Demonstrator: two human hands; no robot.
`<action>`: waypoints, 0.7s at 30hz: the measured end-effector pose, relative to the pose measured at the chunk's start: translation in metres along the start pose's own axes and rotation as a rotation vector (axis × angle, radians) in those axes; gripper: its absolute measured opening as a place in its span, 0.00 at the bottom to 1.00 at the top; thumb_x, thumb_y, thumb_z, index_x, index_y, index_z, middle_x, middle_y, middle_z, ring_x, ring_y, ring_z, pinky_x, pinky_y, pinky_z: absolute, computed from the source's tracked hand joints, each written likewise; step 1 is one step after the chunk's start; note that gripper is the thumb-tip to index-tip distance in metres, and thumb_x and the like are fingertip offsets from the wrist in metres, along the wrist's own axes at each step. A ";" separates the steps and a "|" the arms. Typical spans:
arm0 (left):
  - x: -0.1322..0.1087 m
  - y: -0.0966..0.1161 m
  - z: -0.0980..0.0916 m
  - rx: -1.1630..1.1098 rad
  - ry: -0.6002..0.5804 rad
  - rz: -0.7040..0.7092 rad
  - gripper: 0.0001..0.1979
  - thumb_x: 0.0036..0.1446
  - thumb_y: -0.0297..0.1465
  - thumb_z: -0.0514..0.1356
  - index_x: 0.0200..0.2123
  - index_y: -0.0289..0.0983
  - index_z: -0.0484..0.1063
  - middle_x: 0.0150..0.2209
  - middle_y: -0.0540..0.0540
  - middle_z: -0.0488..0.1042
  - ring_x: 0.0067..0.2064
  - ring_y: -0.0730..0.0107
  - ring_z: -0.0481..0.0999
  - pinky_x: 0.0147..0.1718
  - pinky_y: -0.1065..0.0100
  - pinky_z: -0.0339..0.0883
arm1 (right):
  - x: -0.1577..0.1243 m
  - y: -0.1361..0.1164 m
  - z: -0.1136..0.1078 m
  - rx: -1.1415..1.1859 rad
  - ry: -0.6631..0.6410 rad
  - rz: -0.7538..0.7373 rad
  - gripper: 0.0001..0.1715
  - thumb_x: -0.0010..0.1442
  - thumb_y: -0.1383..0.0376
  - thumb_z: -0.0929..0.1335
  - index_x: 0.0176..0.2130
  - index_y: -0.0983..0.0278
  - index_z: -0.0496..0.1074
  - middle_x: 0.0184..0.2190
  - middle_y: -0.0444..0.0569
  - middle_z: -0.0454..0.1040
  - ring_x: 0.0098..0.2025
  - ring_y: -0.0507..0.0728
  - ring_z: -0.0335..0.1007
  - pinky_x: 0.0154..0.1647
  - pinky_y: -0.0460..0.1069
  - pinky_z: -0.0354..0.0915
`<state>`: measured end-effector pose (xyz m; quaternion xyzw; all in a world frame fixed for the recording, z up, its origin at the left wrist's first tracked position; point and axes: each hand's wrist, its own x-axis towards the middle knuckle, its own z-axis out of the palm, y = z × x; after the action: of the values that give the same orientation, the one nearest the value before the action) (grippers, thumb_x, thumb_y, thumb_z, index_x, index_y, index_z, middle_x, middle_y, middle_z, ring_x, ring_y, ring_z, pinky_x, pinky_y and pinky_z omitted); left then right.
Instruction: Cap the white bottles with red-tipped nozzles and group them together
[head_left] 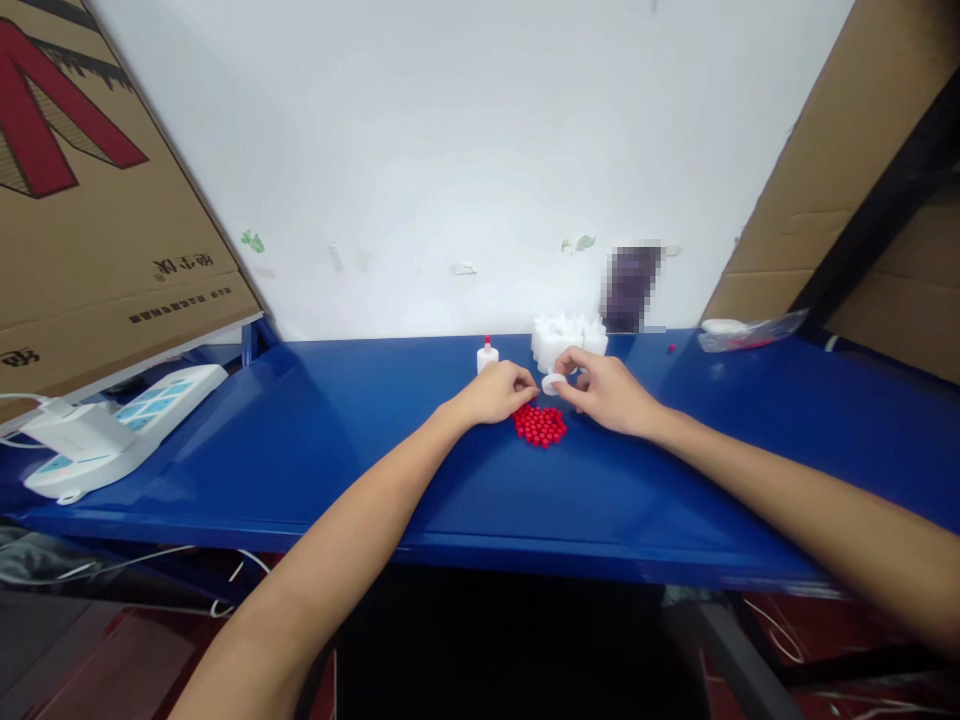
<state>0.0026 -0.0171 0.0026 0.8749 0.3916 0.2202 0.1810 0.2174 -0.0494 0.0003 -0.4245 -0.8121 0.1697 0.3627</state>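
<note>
My right hand (611,393) grips a small white plastic bottle (552,384), tipped on its side with its round base towards me. My left hand (498,391) has its fingers pinched together at the upper left edge of a pile of small red caps (540,427); what lies between the fingertips, if anything, is hidden. Just behind that hand a white bottle with a red cap (487,353) stands upright, partly covered by it. A group of white bottles (562,335) without red caps stands close together behind the right hand.
The blue table (360,420) meets a white wall at the back. To the left lies a white power strip (161,410) with a charger, below a cardboard box (112,200). At the back right are a clear plastic bag (754,332) and one stray red cap (671,348).
</note>
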 end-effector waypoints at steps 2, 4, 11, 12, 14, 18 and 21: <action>0.000 0.000 0.000 0.042 0.015 0.019 0.10 0.64 0.29 0.59 0.38 0.32 0.82 0.33 0.42 0.83 0.34 0.66 0.79 0.37 0.66 0.68 | 0.000 0.000 0.000 -0.003 0.005 -0.013 0.10 0.64 0.56 0.67 0.39 0.60 0.68 0.34 0.46 0.77 0.22 0.52 0.67 0.29 0.50 0.60; -0.001 0.000 0.001 0.080 0.024 0.044 0.11 0.64 0.28 0.59 0.39 0.32 0.82 0.33 0.43 0.82 0.33 0.66 0.78 0.36 0.66 0.68 | 0.001 0.000 -0.001 -0.020 0.005 -0.021 0.12 0.65 0.55 0.67 0.42 0.61 0.72 0.34 0.47 0.79 0.23 0.53 0.67 0.30 0.50 0.61; -0.001 0.001 -0.001 0.064 -0.002 0.057 0.11 0.65 0.30 0.60 0.36 0.32 0.82 0.32 0.43 0.82 0.32 0.66 0.77 0.35 0.66 0.67 | 0.002 -0.001 -0.003 -0.008 0.002 -0.054 0.15 0.67 0.54 0.66 0.42 0.62 0.76 0.33 0.50 0.80 0.31 0.58 0.72 0.34 0.51 0.64; 0.000 0.000 -0.002 0.062 -0.013 0.053 0.10 0.64 0.30 0.61 0.37 0.32 0.82 0.32 0.43 0.82 0.32 0.67 0.77 0.34 0.66 0.67 | 0.002 -0.002 -0.003 -0.007 0.006 -0.059 0.15 0.68 0.55 0.66 0.42 0.62 0.76 0.34 0.50 0.80 0.32 0.58 0.73 0.34 0.52 0.64; 0.000 0.000 -0.002 0.076 -0.013 0.049 0.09 0.64 0.28 0.61 0.38 0.32 0.81 0.32 0.44 0.82 0.31 0.67 0.77 0.35 0.66 0.67 | 0.001 -0.002 -0.003 -0.007 0.010 -0.072 0.14 0.68 0.56 0.65 0.41 0.62 0.75 0.34 0.50 0.79 0.34 0.59 0.73 0.35 0.52 0.64; -0.003 0.001 -0.003 0.111 0.054 0.059 0.09 0.67 0.28 0.57 0.41 0.33 0.79 0.30 0.46 0.79 0.30 0.68 0.75 0.36 0.66 0.68 | 0.001 -0.003 -0.003 -0.009 0.002 -0.089 0.12 0.67 0.58 0.64 0.40 0.62 0.74 0.35 0.50 0.78 0.33 0.58 0.72 0.36 0.52 0.64; -0.007 0.005 -0.004 0.129 0.103 0.085 0.10 0.70 0.30 0.55 0.43 0.34 0.76 0.27 0.48 0.76 0.29 0.68 0.73 0.35 0.66 0.66 | 0.001 -0.004 -0.003 0.007 -0.011 -0.087 0.11 0.67 0.58 0.65 0.39 0.61 0.73 0.34 0.50 0.78 0.32 0.57 0.71 0.36 0.52 0.64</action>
<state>-0.0008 -0.0247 0.0062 0.8880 0.3763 0.2467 0.0943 0.2171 -0.0509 0.0055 -0.3865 -0.8312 0.1588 0.3667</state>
